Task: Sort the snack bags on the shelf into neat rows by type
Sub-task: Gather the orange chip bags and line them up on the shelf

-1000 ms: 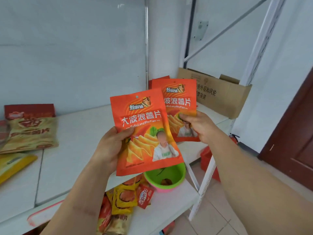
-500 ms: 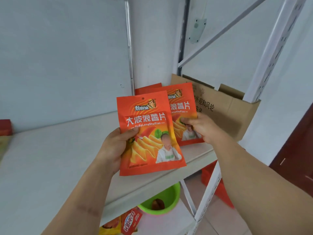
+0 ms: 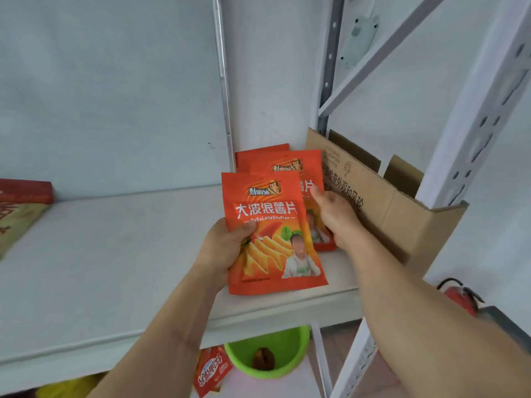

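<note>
My left hand (image 3: 222,248) grips an orange potato-chip bag (image 3: 270,234) by its left edge, holding it upright over the white shelf (image 3: 115,254). Just behind it, my right hand (image 3: 336,216) holds a second orange chip bag (image 3: 304,168) of the same kind, low over the shelf's right end. A third orange bag (image 3: 260,152) leans against the back wall behind them, mostly hidden. A red and beige snack bag (image 3: 20,208) lies at the shelf's far left.
A cardboard box (image 3: 402,214) stands at the shelf's right end, touching my right hand's side. White shelf uprights (image 3: 471,110) rise at right. Below the shelf are a green bowl (image 3: 267,351), a red snack bag (image 3: 211,369) and a yellow one (image 3: 69,386).
Both hands have moved forward and down towards the shelf's right end with their bags. The view has shifted, so the lower shelf shows less.
</note>
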`<action>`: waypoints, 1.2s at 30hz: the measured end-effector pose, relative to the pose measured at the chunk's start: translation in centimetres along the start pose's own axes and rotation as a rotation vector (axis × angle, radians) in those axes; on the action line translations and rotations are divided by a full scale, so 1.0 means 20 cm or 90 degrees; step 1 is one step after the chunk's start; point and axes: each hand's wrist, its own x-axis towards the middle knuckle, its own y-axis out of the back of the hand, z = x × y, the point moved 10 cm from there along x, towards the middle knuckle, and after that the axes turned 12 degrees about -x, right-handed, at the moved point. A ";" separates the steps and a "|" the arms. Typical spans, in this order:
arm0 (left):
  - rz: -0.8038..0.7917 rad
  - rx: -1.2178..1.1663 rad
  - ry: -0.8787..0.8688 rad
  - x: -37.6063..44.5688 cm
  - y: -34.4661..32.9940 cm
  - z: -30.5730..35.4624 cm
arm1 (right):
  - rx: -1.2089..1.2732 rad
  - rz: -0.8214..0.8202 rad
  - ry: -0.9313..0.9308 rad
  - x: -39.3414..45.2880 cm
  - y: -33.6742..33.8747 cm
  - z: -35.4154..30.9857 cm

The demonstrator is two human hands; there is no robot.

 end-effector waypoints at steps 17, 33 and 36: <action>0.210 0.302 -0.153 0.16 -0.11 0.02 | 0.007 -0.098 0.085 0.10 -0.12 -0.04; 0.270 0.428 -0.164 0.02 0.08 0.13 | -0.482 0.141 0.244 -0.11 -0.02 -0.39; 0.282 0.724 -0.242 -0.11 0.19 0.25 | -0.640 0.163 0.469 -0.35 -0.24 -0.57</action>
